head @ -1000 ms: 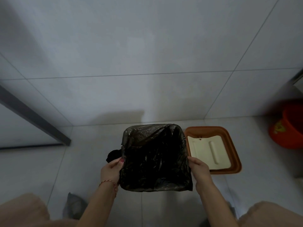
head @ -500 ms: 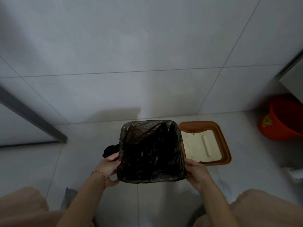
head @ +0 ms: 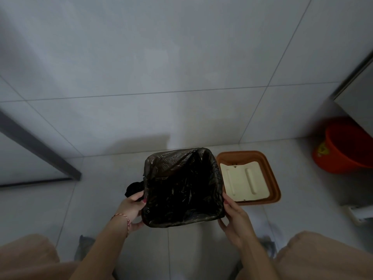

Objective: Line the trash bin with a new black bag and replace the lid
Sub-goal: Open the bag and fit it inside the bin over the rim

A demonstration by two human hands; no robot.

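Observation:
A square trash bin stands on the tiled floor by the wall, lined with a black bag (head: pixel 181 188) whose edge is folded over the rim on all sides, hiding the bin's walls. My left hand (head: pixel 132 208) grips the bag-covered rim at the near left corner. At the near right corner, my right hand (head: pixel 235 217) presses against the bag with its fingers spread. The brown lid (head: pixel 249 177), with its cream swing flap facing up, lies flat on the floor just right of the bin.
A dark bundle (head: pixel 133 188) lies on the floor against the bin's left side. An orange bucket (head: pixel 345 148) stands at the far right under a grey cabinet edge. A white object (head: pixel 361 214) lies at the right. My knees fill both bottom corners.
Both hands have slid down along the bin's sides toward its near corners, pulling the bag's edge lower over the rim. The view has drifted slightly to the right.

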